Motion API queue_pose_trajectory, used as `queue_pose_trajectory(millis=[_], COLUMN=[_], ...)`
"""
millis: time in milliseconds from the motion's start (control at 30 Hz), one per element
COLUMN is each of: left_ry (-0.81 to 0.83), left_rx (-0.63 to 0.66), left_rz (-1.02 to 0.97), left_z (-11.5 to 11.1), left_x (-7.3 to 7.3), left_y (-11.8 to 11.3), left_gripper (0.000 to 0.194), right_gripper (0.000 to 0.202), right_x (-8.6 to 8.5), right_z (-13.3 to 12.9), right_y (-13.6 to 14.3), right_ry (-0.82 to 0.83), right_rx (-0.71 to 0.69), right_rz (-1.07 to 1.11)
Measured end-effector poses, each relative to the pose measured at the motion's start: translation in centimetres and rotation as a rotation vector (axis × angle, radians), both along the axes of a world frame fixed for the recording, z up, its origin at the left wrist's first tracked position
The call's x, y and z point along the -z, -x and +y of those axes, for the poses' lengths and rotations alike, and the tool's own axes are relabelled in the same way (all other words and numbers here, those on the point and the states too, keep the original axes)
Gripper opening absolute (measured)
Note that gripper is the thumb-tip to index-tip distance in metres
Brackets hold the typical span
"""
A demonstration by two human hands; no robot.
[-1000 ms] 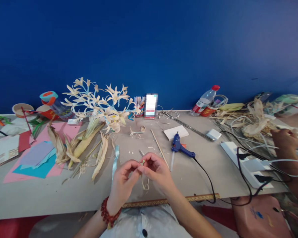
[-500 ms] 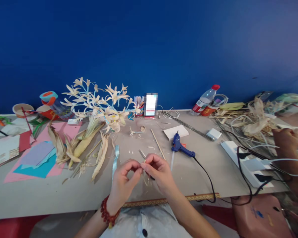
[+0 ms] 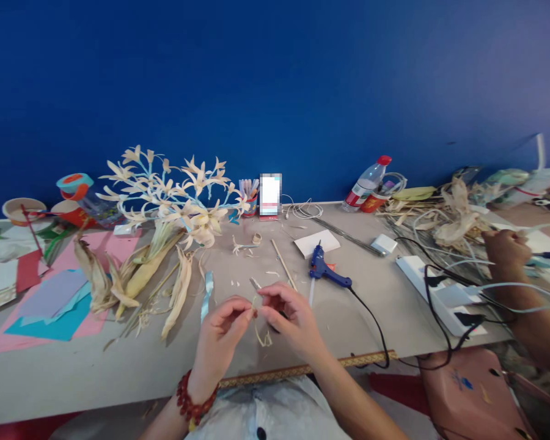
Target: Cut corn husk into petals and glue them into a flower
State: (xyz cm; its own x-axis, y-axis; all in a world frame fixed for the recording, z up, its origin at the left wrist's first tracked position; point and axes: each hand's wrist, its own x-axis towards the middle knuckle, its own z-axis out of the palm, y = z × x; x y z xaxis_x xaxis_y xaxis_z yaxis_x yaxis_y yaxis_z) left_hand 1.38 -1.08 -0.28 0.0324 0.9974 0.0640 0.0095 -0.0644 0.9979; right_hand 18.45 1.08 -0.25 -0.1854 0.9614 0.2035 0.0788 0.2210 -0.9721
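Observation:
My left hand (image 3: 220, 336), with a red bead bracelet on the wrist, and my right hand (image 3: 289, 318) meet over the near middle of the grey table (image 3: 119, 366). Between their fingertips they pinch a thin pale husk strip (image 3: 259, 327) whose curled end hangs down toward the table. A light blue ribbon (image 3: 206, 294) lies just left of my left hand. A thin wooden stick (image 3: 283, 272) and a blue glue gun (image 3: 323, 273) lie just beyond my right hand.
Husk flowers (image 3: 174, 195), dried corn husks (image 3: 137, 275) and coloured paper sheets (image 3: 50, 299) fill the left. A phone (image 3: 270, 194), bottle (image 3: 364, 183) and white pad (image 3: 316, 242) stand behind. At right, a power strip (image 3: 440, 293) with cables, and another person's hand (image 3: 504, 247).
The view has shifted a little to the right, so everything sits further left. My hands stay together on the husk strip, now slightly lower, with more of the curled strip showing below them.

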Motion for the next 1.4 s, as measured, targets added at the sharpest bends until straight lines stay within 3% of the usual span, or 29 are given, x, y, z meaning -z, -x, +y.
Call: queue_pose_trajectory(millis=[100,200,333,433,700,933,1133,1267,1333,1400], left_ry=[0.071,0.087,0.086,0.073,0.052,0.026,0.009,0.056,0.101,0.144], left_rx=[-0.026,-0.039,0.001,-0.003,-0.033,-0.037,-0.045,-0.046,-0.051,-0.056], left_rz=[-0.063,-0.087,-0.088,-0.082,-0.066,-0.059,-0.038,-0.041,-0.069,-0.104], left_z=[0.0,0.1,0.2,0.3,0.4,0.4,0.3,0.6,0.8,0.9], left_x=[0.2,0.5,0.6,0.6,1.3,0.9,0.6,0.4,0.2,0.0], left_y=[0.3,0.4,0.1,0.1,0.8,0.4,0.5,0.3,0.0,-0.3], left_gripper=[0.013,0.013,0.016,0.017,0.015,0.017,0.018,0.020,0.021,0.022], right_gripper=[0.019,0.028,0.046,0.042,0.039,0.062,0.046,0.037,0.031,0.021], right_x=[0.6,1.5,2.5,3.1,4.7,4.1,3.7,3.1,2.6,1.9], right_z=[1.0,2.8,5.4,6.7,7.9,9.6,10.4,9.0,7.0,4.3], right_y=[-4.8,-10.3,-14.5,-15.1,-15.1,-17.4,-19.1,-18.3,-16.6,-14.0], right_ry=[-0.193,-0.240,-0.109,-0.030,-0.096,-0.018,-0.035,-0.035,-0.054,-0.079], right_rx=[0.197,0.399,0.349,0.246,0.216,0.125,0.231,0.365,0.353,0.254], right_rz=[-0.357,-0.831,-1.332,-1.440,-1.389,-1.169,-0.933,-0.780,-0.669,-0.302])
